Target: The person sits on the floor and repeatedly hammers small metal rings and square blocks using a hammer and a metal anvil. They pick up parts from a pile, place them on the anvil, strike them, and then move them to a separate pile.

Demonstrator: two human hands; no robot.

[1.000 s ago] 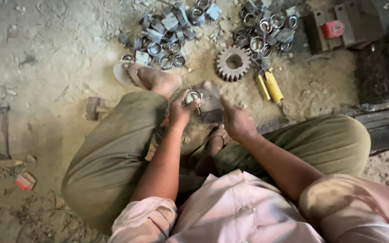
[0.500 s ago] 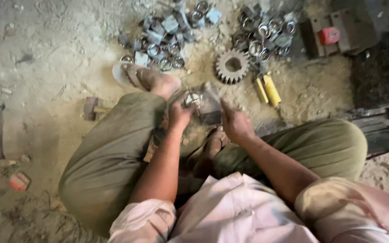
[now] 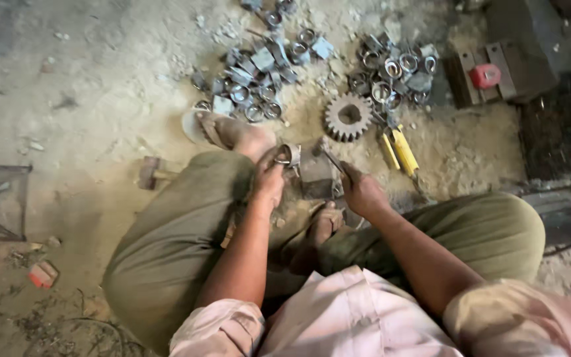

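Metal ring (image 3: 288,155) sits pinched in the left hand (image 3: 269,180), held just above the knee and touching the top edge of a grey metal block (image 3: 316,176) between the two hands. The right hand (image 3: 361,192) is closed round a thin tool (image 3: 332,159) whose tip rests on the block. Against the earlier frames of the head view, both hands hold much the same pose; only the view has shifted slightly, so the fitting work looks unfinished. Beyond the hands on the dirt floor (image 3: 100,99) lie a toothed gear (image 3: 347,117), two heaps of rings (image 3: 259,86), and a yellow-handled tool (image 3: 404,151) near the right hand.
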